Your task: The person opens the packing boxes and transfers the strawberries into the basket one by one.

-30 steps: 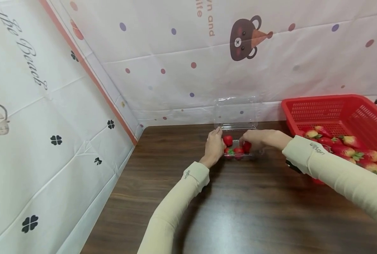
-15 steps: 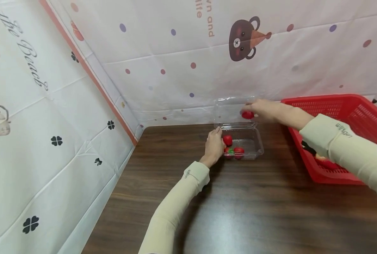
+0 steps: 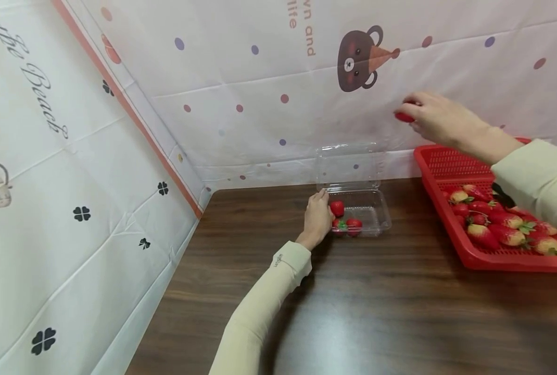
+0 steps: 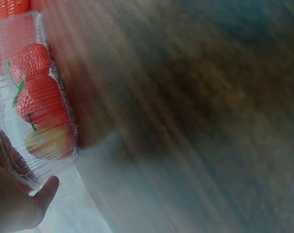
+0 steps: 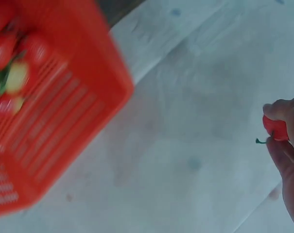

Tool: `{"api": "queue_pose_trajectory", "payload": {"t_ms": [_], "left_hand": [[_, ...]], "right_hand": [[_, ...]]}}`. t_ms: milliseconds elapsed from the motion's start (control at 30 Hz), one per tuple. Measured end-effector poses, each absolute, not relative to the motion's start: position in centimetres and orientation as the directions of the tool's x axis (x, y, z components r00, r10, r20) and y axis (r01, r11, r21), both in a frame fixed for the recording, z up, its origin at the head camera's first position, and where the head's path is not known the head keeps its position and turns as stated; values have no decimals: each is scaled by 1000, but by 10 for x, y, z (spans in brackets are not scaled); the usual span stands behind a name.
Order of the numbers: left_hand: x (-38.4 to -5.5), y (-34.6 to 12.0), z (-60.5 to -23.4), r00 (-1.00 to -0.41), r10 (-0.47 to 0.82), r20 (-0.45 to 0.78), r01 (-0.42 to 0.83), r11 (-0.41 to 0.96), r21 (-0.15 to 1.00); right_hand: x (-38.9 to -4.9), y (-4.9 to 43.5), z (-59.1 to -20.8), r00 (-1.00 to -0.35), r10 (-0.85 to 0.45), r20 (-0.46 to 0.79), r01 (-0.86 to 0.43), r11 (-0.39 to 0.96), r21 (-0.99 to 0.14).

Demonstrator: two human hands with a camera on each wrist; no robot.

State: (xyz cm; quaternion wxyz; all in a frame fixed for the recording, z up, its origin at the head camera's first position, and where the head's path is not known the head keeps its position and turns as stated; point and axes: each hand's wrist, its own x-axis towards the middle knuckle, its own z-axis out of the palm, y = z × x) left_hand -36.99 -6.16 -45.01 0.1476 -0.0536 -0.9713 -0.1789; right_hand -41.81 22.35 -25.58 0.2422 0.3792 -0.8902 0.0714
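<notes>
My left hand [image 3: 317, 217] grips the left end of a clear plastic clamshell box [image 3: 380, 211] on the table, its lid [image 3: 349, 161] standing up behind it. Several red strawberries [image 3: 337, 208] sit at the left of the box; in the left wrist view they show through its ribbed wall, with my thumb [image 4: 48, 190] against the near corner. Raised in the air, my right hand [image 3: 440, 119] pinches another strawberry [image 5: 275, 128] between thumb and fingers, its green stem sticking out. It is above and to the right of the box, over the basket's back left.
At the right stands a red slotted basket [image 3: 440, 221] holding several more strawberries [image 3: 505, 234]. A dark wood-grain table [image 3: 353, 291] lies beneath everything. White printed cloth [image 3: 241, 62] hangs behind and along the left side.
My right hand has lifted out of the box with a strawberry and moved up and right, toward the basket. My left hand stays on the box's left end.
</notes>
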Motion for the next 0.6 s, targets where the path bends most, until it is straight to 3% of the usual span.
{"api": "queue_pose_trajectory", "payload": {"t_ms": [367,500,600], "left_hand": [[-366,-86,-449,-934,34,356,165,925,343],[-365,-93,-449,-931,30,363,166,922,350],[-365,-92,-448,-932,41,359,178,916,359]], "right_hand": [[-433,279,-278,-694,-419,586,-530,848,-21],[-441,301,-299,-759,-367,537,-487,868,-95],[-443,324,-317,-841,-351,413,-424,900,-99]]}}
